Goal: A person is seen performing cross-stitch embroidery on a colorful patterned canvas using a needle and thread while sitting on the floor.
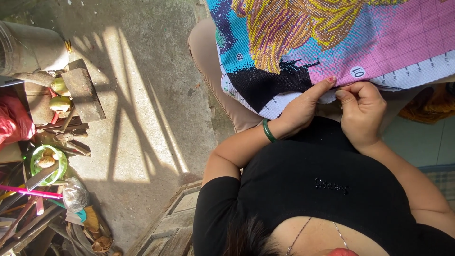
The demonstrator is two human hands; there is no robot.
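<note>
A cross-stitch canvas (379, 42) lies over my lap, stitched in pink, blue, yellow and black, with a white gridded border. My left hand (303, 108), a green bangle (268, 131) on its wrist, pinches the white lower edge of the canvas between thumb and fingers. My right hand (362, 111) is curled right beside it, fingers closed on the same edge. The two hands almost touch. Whether a needle is held is hidden. My black top (322, 189) fills the lower part of the view.
Sunlit concrete floor (142, 95) lies to the left. At the far left are a grey metal container (33, 47), wooden planks (83, 95), a red bag (14, 121), a green basket (47, 163), a pink stick (28, 192) and a plastic bag (75, 194). A wooden seat edge (170, 223) is below.
</note>
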